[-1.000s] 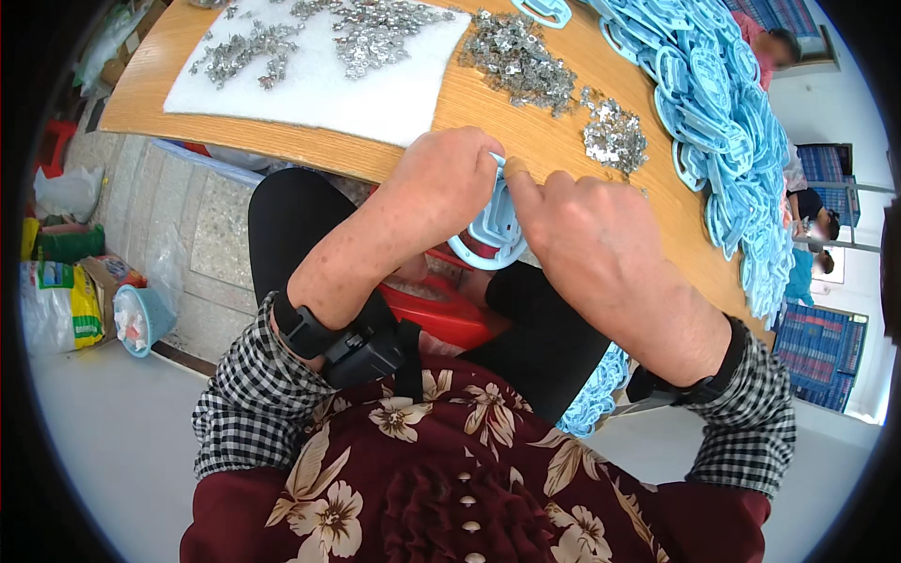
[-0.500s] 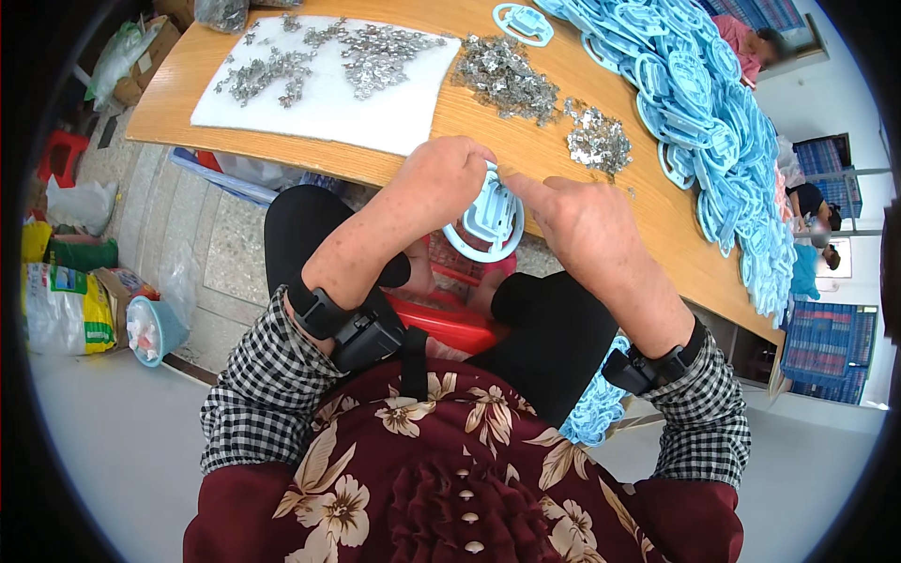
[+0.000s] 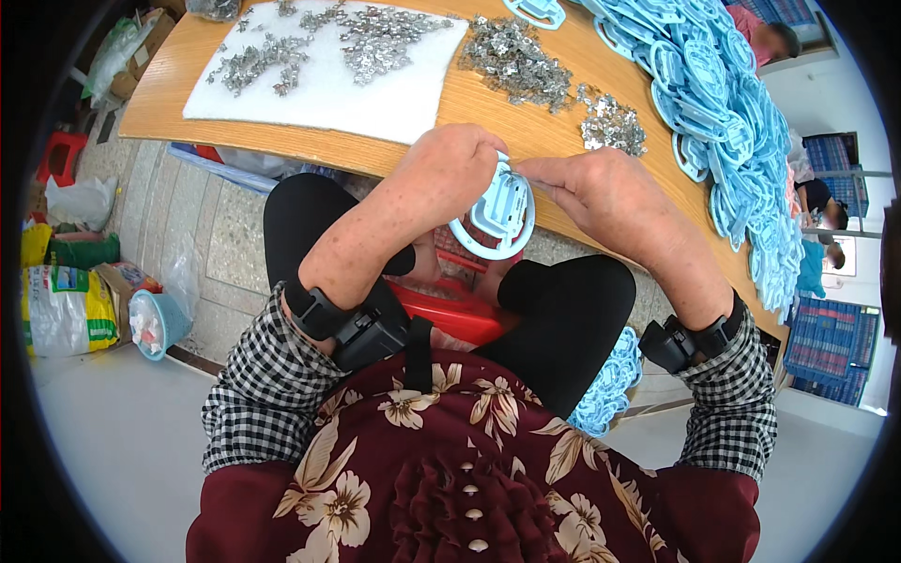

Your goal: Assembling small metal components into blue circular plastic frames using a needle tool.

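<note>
By near edge of table (image 3: 155, 103), your L hand (image 3: 457, 164) grips blue plastic frame (image 3: 505, 208) at upper end, prob. steadying it for R hand (image 3: 605, 192); fingertips at same end, can't tell if pinching anything. Metal clips (image 3: 516, 64) w/in reach, presumably saves stretching.

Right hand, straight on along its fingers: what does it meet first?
Most likely the upper end of the blue plastic piece, which the left hand holds. Depth is unclear; the right hand may be touching it.
</note>
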Motion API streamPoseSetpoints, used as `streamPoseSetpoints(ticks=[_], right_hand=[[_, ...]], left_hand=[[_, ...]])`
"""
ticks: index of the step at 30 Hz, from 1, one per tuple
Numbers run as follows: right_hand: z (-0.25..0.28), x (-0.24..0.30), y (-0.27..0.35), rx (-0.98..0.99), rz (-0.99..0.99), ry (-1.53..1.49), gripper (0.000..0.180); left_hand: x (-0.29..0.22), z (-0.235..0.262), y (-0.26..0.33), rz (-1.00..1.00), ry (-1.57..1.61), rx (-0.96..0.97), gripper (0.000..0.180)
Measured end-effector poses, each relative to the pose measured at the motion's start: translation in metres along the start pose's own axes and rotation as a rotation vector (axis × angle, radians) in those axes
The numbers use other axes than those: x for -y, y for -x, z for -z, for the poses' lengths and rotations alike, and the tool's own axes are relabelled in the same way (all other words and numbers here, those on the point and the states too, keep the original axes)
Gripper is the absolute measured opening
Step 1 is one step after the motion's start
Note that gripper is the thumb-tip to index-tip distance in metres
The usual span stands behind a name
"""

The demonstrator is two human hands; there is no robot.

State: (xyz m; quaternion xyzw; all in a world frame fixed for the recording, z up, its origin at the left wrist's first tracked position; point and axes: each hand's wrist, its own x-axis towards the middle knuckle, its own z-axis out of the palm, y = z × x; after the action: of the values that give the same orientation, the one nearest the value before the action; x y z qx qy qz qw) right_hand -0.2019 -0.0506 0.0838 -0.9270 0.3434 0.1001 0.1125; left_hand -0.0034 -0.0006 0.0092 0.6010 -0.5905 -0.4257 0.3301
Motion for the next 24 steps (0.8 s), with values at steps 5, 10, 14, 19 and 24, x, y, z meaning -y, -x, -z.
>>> streamPoseSetpoints(ticks=[5, 10, 14, 19, 24], right_hand=[[-0.006, 0.011, 0.008, -0.214, 0.109, 0.041, 0.030], [-0.010, 0.011, 0.015, -0.280, 0.146, 0.137, 0.035], [-0.009, 0.016, 0.015, -0.261, 0.130, 0.181, 0.037], [0.005, 0.029, 0.011, -0.178, 0.127, 0.284, 0.041], [0.019, 0.046, -0.001, -0.127, 0.239, 0.440, 0.019]], left_hand=[[-0.003, 0.000, 0.002, 0.070, 0.019, 0.006, 0.038], [-0.003, 0.000, 0.003, 0.070, 0.021, 0.007, 0.038], [-0.004, 0.000, 0.002, 0.088, 0.025, 0.011, 0.037], [-0.001, -0.001, 0.000, 0.019, -0.039, 0.013, 0.036], [-0.007, 0.000, -0.002, -0.045, -0.104, 0.019, 0.035]])
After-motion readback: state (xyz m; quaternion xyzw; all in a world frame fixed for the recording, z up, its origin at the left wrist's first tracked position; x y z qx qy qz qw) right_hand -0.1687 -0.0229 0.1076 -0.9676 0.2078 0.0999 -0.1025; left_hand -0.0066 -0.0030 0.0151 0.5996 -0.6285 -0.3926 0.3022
